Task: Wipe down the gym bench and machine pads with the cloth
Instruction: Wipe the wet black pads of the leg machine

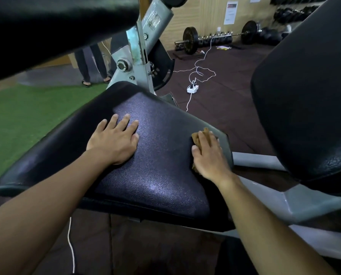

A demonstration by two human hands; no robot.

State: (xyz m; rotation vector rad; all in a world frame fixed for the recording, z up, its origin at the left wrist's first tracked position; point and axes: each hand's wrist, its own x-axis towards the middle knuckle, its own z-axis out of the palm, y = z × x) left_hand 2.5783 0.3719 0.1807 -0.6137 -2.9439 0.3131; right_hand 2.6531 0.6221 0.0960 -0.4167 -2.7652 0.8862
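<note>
My left hand (114, 141) lies flat, fingers straight, mid-frame on seat pad (155, 165); right hand (209, 155) presses brown cloth (197, 137) at its right edge. Backrest pad (308, 96) right, power strip (192, 88) on floor behind.

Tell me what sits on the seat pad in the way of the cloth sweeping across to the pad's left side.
The left hand lies flat on the seat pad, directly left of the cloth held under the right hand. Nothing else visible rests on the pad.
</note>
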